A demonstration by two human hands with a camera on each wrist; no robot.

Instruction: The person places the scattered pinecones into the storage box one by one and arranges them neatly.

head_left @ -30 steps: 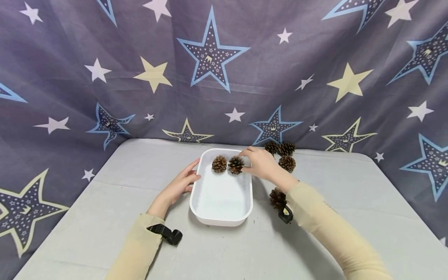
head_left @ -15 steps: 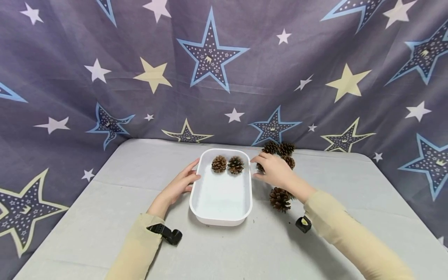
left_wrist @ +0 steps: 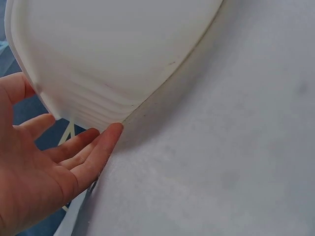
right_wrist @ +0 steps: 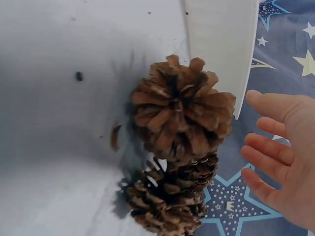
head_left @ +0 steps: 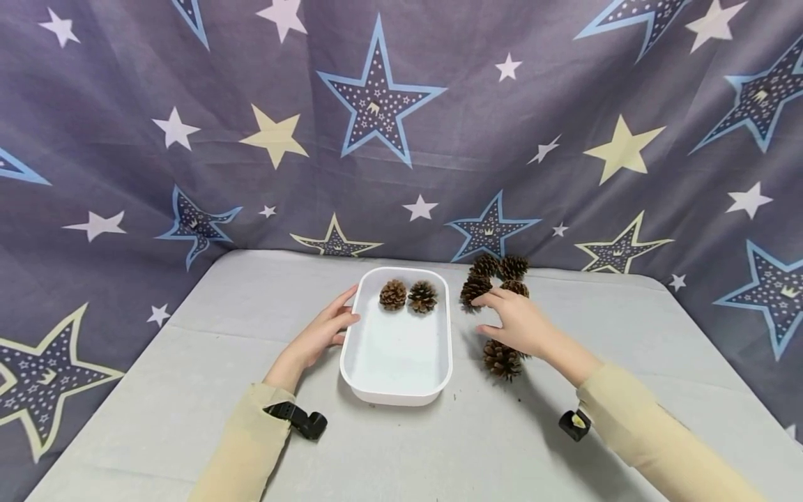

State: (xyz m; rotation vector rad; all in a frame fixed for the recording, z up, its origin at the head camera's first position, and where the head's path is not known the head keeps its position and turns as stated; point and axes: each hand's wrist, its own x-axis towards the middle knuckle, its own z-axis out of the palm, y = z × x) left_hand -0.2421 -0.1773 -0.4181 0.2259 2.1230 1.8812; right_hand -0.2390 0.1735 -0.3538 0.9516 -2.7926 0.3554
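A white rectangular plastic basin (head_left: 395, 399) stands mid-table. Inside it, at the far end, two brown pine cones (head_left: 393, 295) sit side by side. My left hand (head_left: 320, 337) rests against the basin's left wall; in the left wrist view its extended fingers (left_wrist: 98, 152) touch the outside. My right hand (head_left: 519, 324) holds nothing and hovers among the pine cones right of the basin, fingers spread apart. It partly hides a near pine cone (head_left: 502, 362). The right wrist view shows a large pine cone (right_wrist: 182, 110) beside that hand, apart from its fingers.
Several more pine cones (head_left: 475, 291) cluster on the grey-white tabletop (head_left: 251, 300), near its back edge. Small dark crumbs lie about the basin. A purple star-patterned curtain (head_left: 401, 181) hangs behind the table. Each wrist wears a black strap device (head_left: 301, 420).
My right hand has left the pine cone at the basin's far right and moved right and nearer, over the table's cones. Left hand and basin stay in place.
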